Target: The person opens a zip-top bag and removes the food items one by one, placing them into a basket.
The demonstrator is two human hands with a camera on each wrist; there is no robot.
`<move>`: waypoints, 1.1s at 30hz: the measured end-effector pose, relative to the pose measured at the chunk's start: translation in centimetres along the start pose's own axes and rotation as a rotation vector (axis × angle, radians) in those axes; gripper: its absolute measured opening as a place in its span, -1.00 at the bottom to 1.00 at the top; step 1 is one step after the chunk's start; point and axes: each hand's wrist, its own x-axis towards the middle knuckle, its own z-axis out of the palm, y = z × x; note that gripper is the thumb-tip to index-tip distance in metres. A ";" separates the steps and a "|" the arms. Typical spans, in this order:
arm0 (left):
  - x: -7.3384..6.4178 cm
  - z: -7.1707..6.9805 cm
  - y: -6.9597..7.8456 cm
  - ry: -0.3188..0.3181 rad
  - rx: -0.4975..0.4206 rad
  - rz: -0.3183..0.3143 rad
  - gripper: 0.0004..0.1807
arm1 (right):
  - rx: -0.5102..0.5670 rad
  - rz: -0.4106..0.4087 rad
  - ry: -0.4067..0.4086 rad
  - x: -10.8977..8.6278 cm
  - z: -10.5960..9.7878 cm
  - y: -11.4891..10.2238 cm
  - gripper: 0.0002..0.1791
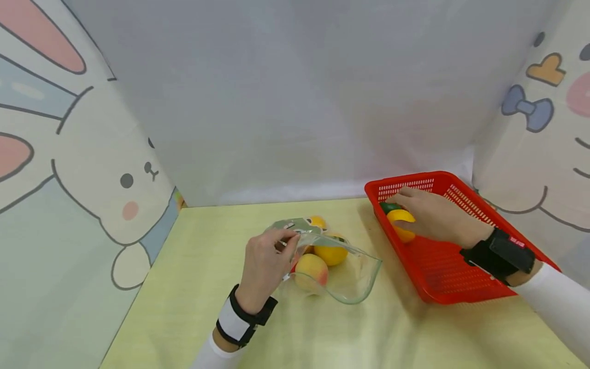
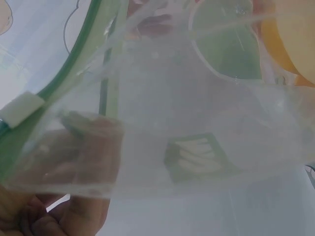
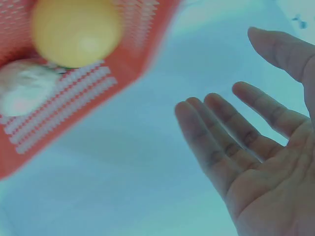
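Nearest, the left hand [image 1: 265,266] pinches the top edge of a clear bag [image 1: 343,271] that lies open on the yellow-green table [image 1: 193,287]. In the left wrist view the fingers [image 2: 83,162] show through the film, curled on the plastic. Inside the bag sits a peach [image 1: 311,270] at the front, with a yellow fruit [image 1: 331,253] just behind it and another small yellow piece [image 1: 317,222] at the far edge.

To the right, a red basket [image 1: 454,279] stands on the table, near the bag but not touching it. The right hand [image 1: 435,215] is stretched out over the basket's far end, fingers straight and relaxed, holding nothing; the right wrist view shows the palm [image 3: 275,162] open and bare. Just under its fingertips lies a yellow fruit [image 1: 402,224] in the basket, with a green thing [image 1: 389,207] beside it at the far corner. From the head view I cannot tell whether the fingers touch the fruit.

Behind everything hangs a white backdrop [image 1: 295,92], with cartoon rabbit panels [image 1: 69,169] on both sides.
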 end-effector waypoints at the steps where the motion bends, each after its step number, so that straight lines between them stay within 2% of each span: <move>1: 0.0 0.0 0.0 0.001 0.000 -0.001 -0.94 | 0.001 -0.027 0.029 -0.3 -0.5 -1.1 -0.43; 5: 0.0 -0.1 0.1 0.002 -0.006 -0.010 -0.93 | 0.013 -0.234 0.246 -1.0 -1.2 -4.9 -0.46; 8: 0.1 0.0 0.2 0.001 -0.013 -0.011 -0.93 | 0.027 -0.411 0.409 -1.2 -0.4 -7.1 -0.53; 10: 0.1 0.0 0.2 0.000 -0.015 -0.012 -0.93 | 0.061 -0.485 0.447 -1.3 0.4 -8.5 -0.57; 12: 0.1 0.0 0.2 0.000 -0.017 -0.012 -0.93 | 0.062 -0.516 0.425 -1.4 1.3 -9.9 -0.58; 14: 0.2 0.0 0.2 0.001 -0.019 -0.015 -0.94 | 0.029 -0.524 0.370 -1.4 2.3 -11.2 -0.56; 17: 0.2 0.0 0.3 -0.003 -0.015 -0.017 -0.94 | -0.105 -0.530 0.294 -1.3 3.6 -12.7 -0.50; 20: 0.2 0.0 0.3 -0.011 -0.015 -0.015 -0.94 | -0.195 -0.538 0.254 -0.9 4.5 -13.7 -0.52; 25: 0.3 -0.1 0.4 -0.009 -0.013 -0.021 -0.94 | -0.258 -0.494 0.194 0.4 6.1 -14.6 -0.61; 28: 0.2 -0.2 0.4 -0.012 -0.008 -0.026 -0.93 | -0.240 -0.464 0.141 1.3 7.4 -14.7 -0.65; 33: 0.1 -0.1 0.4 -0.015 -0.007 -0.031 -0.94 | -0.163 -0.448 -0.004 2.5 9.3 -15.0 -0.61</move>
